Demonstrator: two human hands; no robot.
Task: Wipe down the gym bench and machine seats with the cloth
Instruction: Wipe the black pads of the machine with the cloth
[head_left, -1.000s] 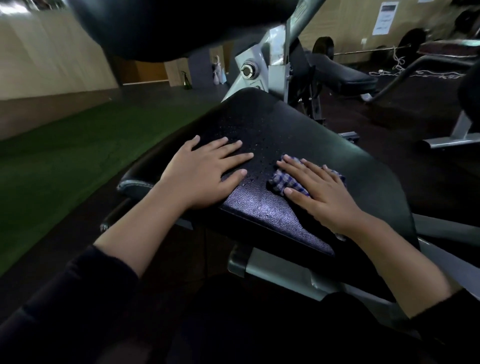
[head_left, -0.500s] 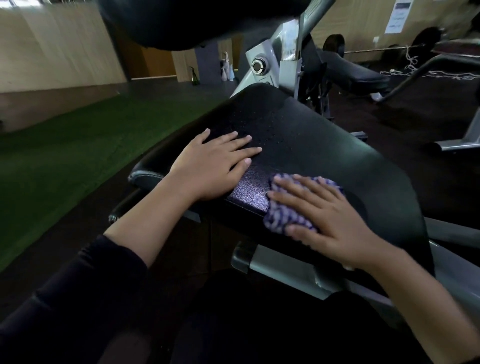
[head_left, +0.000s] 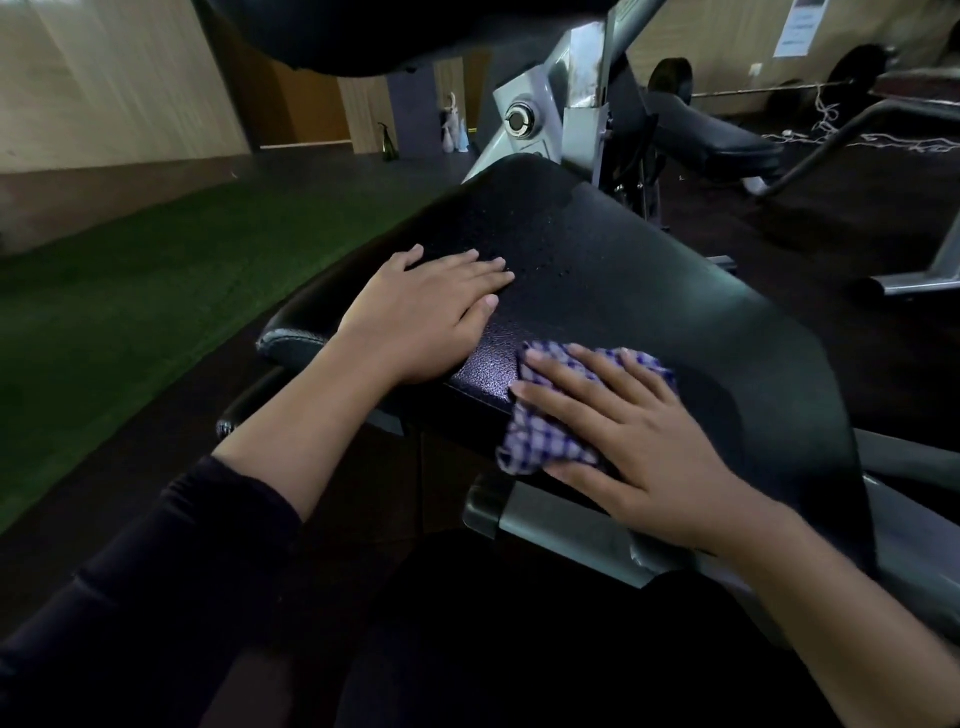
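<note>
A black padded machine seat (head_left: 597, 270) fills the middle of the head view, with water droplets on its far part. My left hand (head_left: 421, 317) lies flat on the seat's left side, fingers straight. My right hand (head_left: 634, 447) presses a blue and white checked cloth (head_left: 540, 441) flat against the seat's near edge, fingers spread over it. Part of the cloth hangs over the front edge of the pad.
A grey metal frame (head_left: 571, 119) with a bolt rises behind the seat, and a dark pad (head_left: 363, 26) hangs overhead. Another black bench (head_left: 717, 140) and a barbell plate (head_left: 670, 78) stand at the back right. Green turf (head_left: 130, 291) covers the floor to the left.
My right hand has slid the cloth from the middle of the seat toward me, down to the near edge. My left hand stayed flat on the seat.
</note>
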